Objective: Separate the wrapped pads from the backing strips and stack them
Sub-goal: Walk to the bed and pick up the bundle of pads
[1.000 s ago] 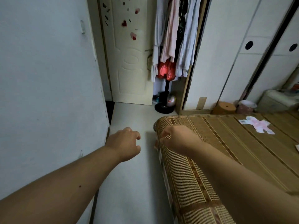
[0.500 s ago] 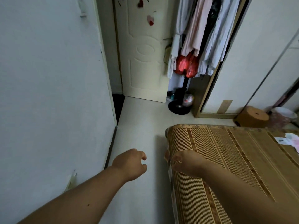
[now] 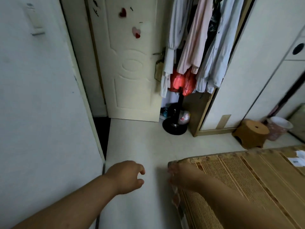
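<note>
Only a white edge of the wrapped pads point(image 3: 298, 158) shows, lying on the bamboo mat point(image 3: 239, 176) at the far right border of the view. My left hand point(image 3: 127, 176) hangs over the pale floor with its fingers loosely curled and nothing in it. My right hand point(image 3: 183, 176) is blurred at the near left corner of the mat, fingers curled; I see nothing in it. Both hands are far from the pads.
A white wall point(image 3: 41, 113) stands close on the left. Ahead are a cream door point(image 3: 130, 68), hanging clothes point(image 3: 198, 47) on a black stand point(image 3: 175, 126), a wardrobe point(image 3: 257, 63), a small brown stool point(image 3: 250, 133) and a pink bin point(image 3: 279, 128).
The view has swung left and away from the bed, so the pads slid to the right border. Both hands sank lower in the view and kept their curled shape.
</note>
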`<state>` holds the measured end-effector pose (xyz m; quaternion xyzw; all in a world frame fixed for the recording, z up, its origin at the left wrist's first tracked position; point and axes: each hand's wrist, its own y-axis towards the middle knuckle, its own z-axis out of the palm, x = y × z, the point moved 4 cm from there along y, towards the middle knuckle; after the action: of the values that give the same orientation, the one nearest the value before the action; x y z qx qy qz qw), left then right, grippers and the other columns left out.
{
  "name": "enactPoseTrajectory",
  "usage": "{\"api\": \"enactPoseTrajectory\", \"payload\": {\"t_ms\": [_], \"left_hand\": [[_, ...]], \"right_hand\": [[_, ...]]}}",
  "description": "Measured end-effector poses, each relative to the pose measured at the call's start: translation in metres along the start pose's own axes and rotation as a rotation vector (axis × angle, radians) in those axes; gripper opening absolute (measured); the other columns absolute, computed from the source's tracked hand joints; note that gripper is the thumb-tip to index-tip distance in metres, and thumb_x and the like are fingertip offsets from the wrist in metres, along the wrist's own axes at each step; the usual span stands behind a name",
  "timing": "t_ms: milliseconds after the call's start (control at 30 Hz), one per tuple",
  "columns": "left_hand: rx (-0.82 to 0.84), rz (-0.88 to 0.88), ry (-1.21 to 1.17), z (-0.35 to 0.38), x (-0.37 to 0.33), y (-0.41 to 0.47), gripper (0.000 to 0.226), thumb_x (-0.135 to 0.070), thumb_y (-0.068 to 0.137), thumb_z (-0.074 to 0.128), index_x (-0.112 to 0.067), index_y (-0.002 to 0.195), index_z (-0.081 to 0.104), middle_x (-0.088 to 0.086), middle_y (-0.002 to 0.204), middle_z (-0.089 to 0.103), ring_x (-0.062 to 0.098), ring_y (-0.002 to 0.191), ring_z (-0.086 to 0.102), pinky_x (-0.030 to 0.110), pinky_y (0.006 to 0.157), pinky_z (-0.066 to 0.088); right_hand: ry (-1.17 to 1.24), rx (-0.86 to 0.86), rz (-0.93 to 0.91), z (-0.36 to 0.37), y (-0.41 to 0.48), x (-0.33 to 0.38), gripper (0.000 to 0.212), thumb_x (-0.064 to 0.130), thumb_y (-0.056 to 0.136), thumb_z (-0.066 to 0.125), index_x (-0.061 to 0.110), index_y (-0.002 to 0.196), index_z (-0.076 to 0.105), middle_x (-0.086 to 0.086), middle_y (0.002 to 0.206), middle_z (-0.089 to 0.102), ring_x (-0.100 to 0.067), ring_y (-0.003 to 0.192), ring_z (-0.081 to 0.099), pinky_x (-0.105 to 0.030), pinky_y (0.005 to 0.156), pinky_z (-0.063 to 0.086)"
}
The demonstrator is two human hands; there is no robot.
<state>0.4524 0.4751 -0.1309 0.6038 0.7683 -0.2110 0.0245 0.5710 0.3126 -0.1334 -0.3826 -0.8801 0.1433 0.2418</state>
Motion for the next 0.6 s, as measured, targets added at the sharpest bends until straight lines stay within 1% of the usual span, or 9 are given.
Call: {"api": "enactPoseTrajectory", "payload": {"t_ms": [100,167,267,333,433,600], "left_hand": [[0.018,0.041,-0.004,-0.016,0.017,0.051,0.042,-0.048,0.085,0.05,-0.032,0.124,0.053,-0.004,0.115,0.057,0.014,0.102,0.055,0.029,0.084,0.044],[0.036,0.072,0.037,-0.022,0.025,0.088,0.042,-0.049,0.084,0.05,-0.033,0.123,0.053,-0.004,0.115,0.058,0.015,0.102,0.055,0.03,0.084,0.044],[0.064,0.094,0.04,-0.033,0.035,0.158,0.043,-0.05,0.083,0.05,-0.033,0.122,0.053,-0.004,0.114,0.058,0.016,0.102,0.055,0.032,0.086,0.045],[0.079,0.114,0.061,-0.044,0.038,0.204,0.043,-0.05,0.083,0.05,-0.033,0.122,0.053,-0.003,0.115,0.058,0.017,0.104,0.055,0.032,0.087,0.045],[0.078,0.133,0.087,-0.068,0.038,0.282,0.042,-0.049,0.082,0.05,-0.034,0.122,0.053,-0.004,0.117,0.058,0.017,0.105,0.055,0.032,0.088,0.045],[0.005,0.193,0.099,-0.125,0.02,0.397,0.042,-0.048,0.084,0.05,-0.032,0.123,0.053,-0.002,0.118,0.058,0.017,0.105,0.055,0.03,0.086,0.045]], "right_hand": [[0.022,-0.022,-0.006,-0.016,0.039,-0.004,0.041,0.046,0.082,0.056,0.025,0.117,0.054,-0.003,0.115,0.062,-0.021,0.1,0.059,-0.031,0.079,0.048],[-0.001,-0.01,0.003,-0.029,0.067,-0.013,0.037,0.046,0.083,0.055,0.026,0.113,0.056,-0.004,0.112,0.063,-0.022,0.097,0.06,-0.032,0.076,0.047],[0.035,-0.018,0.058,-0.058,0.121,-0.039,0.035,0.044,0.084,0.056,0.027,0.113,0.058,-0.003,0.115,0.063,-0.021,0.1,0.059,-0.032,0.081,0.046],[0.053,-0.043,0.082,-0.079,0.155,-0.055,0.04,0.046,0.084,0.057,0.028,0.12,0.055,0.0,0.12,0.061,-0.019,0.106,0.057,-0.033,0.088,0.047],[0.043,-0.065,0.116,-0.115,0.215,-0.085,0.045,0.047,0.085,0.056,0.029,0.126,0.05,0.0,0.124,0.058,-0.019,0.112,0.054,-0.039,0.096,0.043],[0.038,-0.087,0.151,-0.185,0.293,-0.124,0.044,0.047,0.086,0.055,0.029,0.125,0.051,-0.002,0.122,0.059,-0.02,0.109,0.055,-0.037,0.094,0.044]]}}
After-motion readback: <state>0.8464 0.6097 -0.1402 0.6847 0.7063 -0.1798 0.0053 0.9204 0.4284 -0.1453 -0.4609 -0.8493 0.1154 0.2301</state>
